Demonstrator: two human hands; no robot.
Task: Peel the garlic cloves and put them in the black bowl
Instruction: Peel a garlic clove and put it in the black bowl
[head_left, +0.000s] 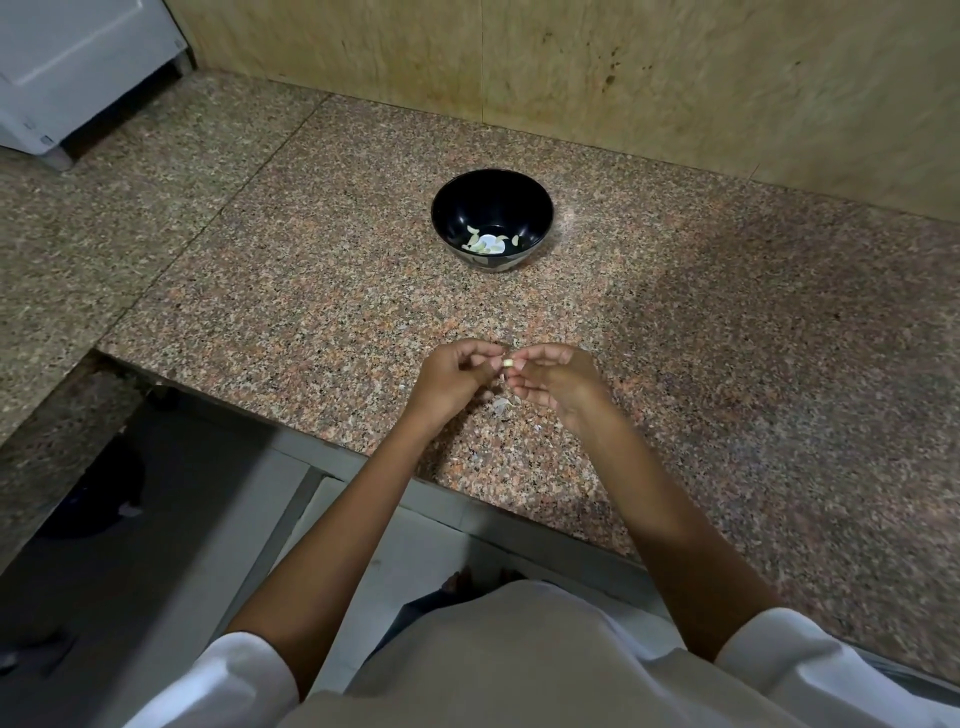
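Head view, looking down. Both hands meeting nearer the camera than the round glossy black bowl (460, 208), straight in line with it and well apart from it. Left hand (452, 376): fingers curled in, tips closed on one end of a small pale garlic clove (508, 362). Right hand (550, 382): thumb and fingertips pinching the other end, remaining fingers curled beneath. Only a sliver of the clove visible between the fingertips; how much skin is on it, impossible to tell.

Inside the bowl, at the bottom: several peeled pale cloves (480, 241), partly washed out by a bright reflection, count unclear. Papery whitish skin scraps (501, 406) on the speckled pink-brown granite counter (311, 291), on the near side of the bowl, under the hands and partly hidden by them.

Left of the bowl and farther back: white appliance corner (67, 67), cut off by the frame. Behind the bowl: stained tan wooden wall panel (571, 67). Nearest the camera, white sleeves (244, 670), cut off at the bottom edge.
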